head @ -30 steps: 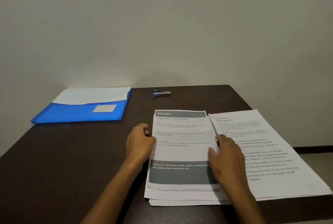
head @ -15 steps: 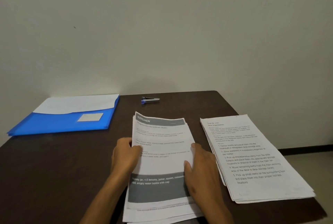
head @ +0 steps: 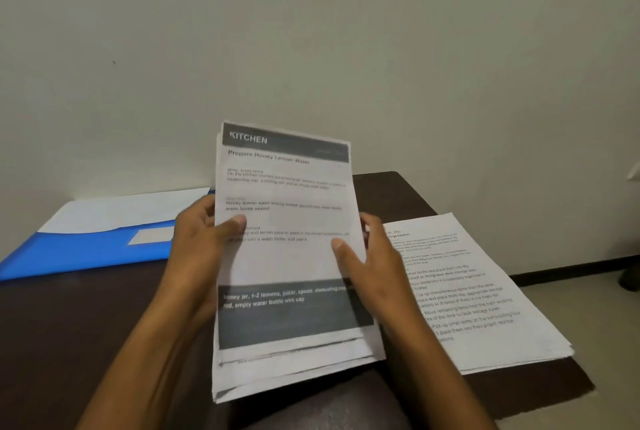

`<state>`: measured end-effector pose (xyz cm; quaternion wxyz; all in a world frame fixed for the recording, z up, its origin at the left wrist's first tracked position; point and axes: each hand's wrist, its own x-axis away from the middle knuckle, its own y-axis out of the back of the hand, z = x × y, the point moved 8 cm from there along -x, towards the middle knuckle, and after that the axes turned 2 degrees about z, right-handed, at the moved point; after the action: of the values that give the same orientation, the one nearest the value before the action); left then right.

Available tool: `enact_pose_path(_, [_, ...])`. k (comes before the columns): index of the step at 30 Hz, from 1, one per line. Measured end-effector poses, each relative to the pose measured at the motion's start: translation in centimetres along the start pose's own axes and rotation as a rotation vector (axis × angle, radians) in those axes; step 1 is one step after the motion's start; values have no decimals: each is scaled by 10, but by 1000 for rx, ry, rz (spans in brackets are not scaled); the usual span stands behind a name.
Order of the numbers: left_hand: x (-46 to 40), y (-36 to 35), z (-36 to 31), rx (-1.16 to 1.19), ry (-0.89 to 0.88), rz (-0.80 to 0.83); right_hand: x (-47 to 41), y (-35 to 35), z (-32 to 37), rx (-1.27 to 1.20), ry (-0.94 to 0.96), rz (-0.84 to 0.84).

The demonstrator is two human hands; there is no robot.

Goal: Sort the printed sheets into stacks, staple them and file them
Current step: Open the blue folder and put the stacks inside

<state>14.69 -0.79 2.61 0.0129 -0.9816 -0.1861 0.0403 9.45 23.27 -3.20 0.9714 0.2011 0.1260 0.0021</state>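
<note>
A stack of printed sheets headed "KITCHEN" (head: 287, 256) stands tilted upright above the dark table, its lower edge near the tabletop. My left hand (head: 199, 249) grips its left side, thumb on the front page. My right hand (head: 374, 263) grips its right side the same way. A second stack of text sheets (head: 478, 294) lies flat on the table to the right. A blue folder (head: 79, 249) with white paper in it lies at the back left. The stapler is hidden behind the raised stack.
The dark brown table (head: 69, 343) runs up to a plain wall at the back. Its right edge (head: 585, 391) drops off to a light floor with a dark skirting board. The second stack lies close to that right edge.
Both hands have closed on the sides of the KITCHEN stack and raised it from lying flat to a tilted upright position. It now hides the stapler.
</note>
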Motion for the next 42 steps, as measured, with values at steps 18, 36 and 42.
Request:
enact_pose_path(18, [-9,-194,130,-646,42,228,-5,192,-123,485,-249,-83])
enact_pose_path(36, [-11,-199,142,-468,184,97,6,165,-154,411,-278,-241])
enact_pose_path(42, [-9,-195,134,-394,133,68,3,164,-158,278,-340,-315])
